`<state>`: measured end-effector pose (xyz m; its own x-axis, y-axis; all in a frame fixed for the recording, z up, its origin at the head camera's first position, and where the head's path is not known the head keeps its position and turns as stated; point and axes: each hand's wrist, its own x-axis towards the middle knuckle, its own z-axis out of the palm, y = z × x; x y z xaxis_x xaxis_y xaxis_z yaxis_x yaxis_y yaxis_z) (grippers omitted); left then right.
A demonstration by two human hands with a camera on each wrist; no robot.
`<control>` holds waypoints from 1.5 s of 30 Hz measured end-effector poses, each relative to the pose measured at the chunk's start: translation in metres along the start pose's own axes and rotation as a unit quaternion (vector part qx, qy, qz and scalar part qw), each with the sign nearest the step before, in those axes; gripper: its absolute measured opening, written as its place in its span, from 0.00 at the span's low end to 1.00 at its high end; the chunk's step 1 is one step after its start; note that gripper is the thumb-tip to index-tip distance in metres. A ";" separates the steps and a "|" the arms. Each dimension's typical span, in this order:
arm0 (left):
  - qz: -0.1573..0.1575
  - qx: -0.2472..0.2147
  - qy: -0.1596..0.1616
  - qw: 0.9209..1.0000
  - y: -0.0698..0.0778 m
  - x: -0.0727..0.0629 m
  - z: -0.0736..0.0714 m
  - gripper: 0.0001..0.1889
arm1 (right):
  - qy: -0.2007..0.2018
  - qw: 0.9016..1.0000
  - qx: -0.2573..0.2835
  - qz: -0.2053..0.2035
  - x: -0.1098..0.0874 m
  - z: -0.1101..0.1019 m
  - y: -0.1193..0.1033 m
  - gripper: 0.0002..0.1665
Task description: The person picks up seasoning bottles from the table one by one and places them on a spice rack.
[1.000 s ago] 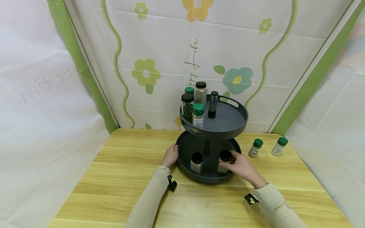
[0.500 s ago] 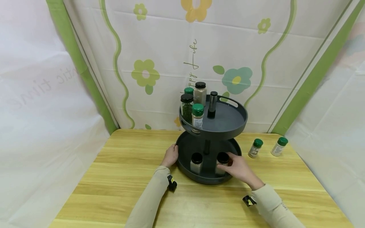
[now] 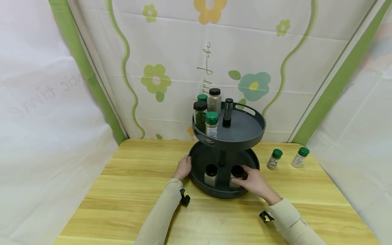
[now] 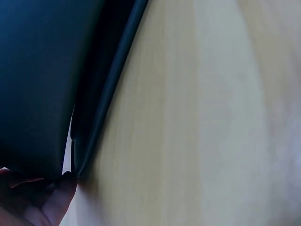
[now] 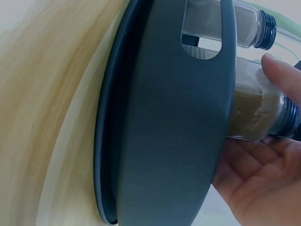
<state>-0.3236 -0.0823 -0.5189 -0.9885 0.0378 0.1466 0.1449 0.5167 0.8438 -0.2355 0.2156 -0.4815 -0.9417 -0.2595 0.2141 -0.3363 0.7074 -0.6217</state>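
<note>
A dark grey two-tier round tray (image 3: 242, 131) stands on the table. My left hand (image 3: 183, 167) grips the left rim of its lower tier; in the left wrist view the fingertips (image 4: 60, 200) meet the tray's edge. With thumb and fingers around it, my right hand (image 3: 255, 182) holds a black-lidded spice jar (image 3: 235, 182) upright at the front right of the lower tier. Brown powder shows inside this jar (image 5: 251, 106) in the right wrist view. Another black-lidded spice jar (image 3: 210, 178) stands to its left, a small gap between them.
On the upper tier's left side stand several jars, among them a green-lidded jar (image 3: 212, 124) and a black-lidded jar of green flakes (image 3: 200, 119). A post (image 3: 228, 112) rises at its centre. Two green-lidded jars (image 3: 274, 159) (image 3: 300, 157) stand on the table (image 3: 147, 194) at right.
My right hand has shifted the black-lidded spice jar a little to the left, closer to the other jar on the lower tier. My left hand has stayed at the rim.
</note>
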 end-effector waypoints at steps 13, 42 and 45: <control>-0.002 0.002 -0.001 1.000 0.000 -0.001 -0.001 0.20 | 0.002 1.000 -0.010 -0.005 -0.002 0.003 -0.003 0.45; 0.006 -0.006 -0.002 1.000 -0.002 0.000 0.000 0.20 | -0.025 0.999 0.028 -0.035 -0.003 0.003 -0.004 0.41; 0.006 -0.003 -0.001 1.000 -0.002 0.000 -0.001 0.20 | -0.025 0.998 0.038 -0.047 -0.004 0.000 -0.001 0.38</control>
<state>-0.3235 -0.0836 -0.5201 -0.9867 0.0452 0.1558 0.1569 0.5107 0.8453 -0.2312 0.2163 -0.4816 -0.9037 -0.3564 0.2374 -0.4197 0.6268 -0.6565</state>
